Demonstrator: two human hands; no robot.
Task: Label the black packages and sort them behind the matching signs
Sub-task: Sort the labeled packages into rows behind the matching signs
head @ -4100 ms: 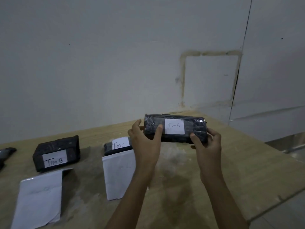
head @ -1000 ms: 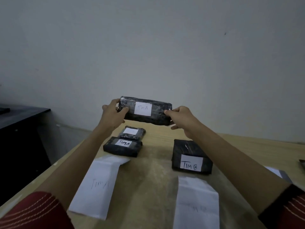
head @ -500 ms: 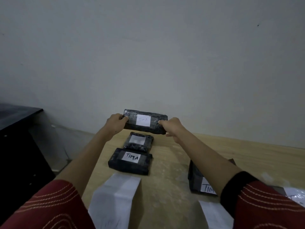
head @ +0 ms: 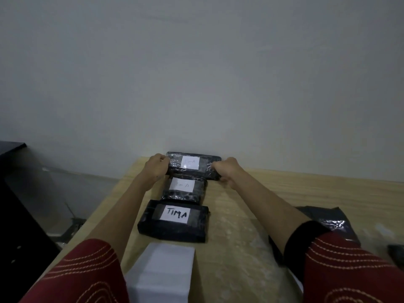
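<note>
A long black package labelled "Tim A" (head: 193,165) lies at the far end of the wooden table (head: 262,193), against the wall. My left hand (head: 156,166) grips its left end and my right hand (head: 226,168) grips its right end. In front of it sit a smaller black package labelled "Tim A" (head: 184,190) and, nearer to me, a larger black package labelled "TIM A" (head: 173,220). The three form a row behind a white folded paper sign (head: 161,272), whose writing I cannot see from here.
Another black package (head: 328,221) lies at the right, mostly hidden by my right arm. A dark object (head: 396,253) shows at the right edge. The table's left edge drops off to a floor with a black cabinet (head: 13,193) beside it.
Both hands carried the long package from the right part of the table leftward, then forward and down to the wall end of the "Tim A" row.
</note>
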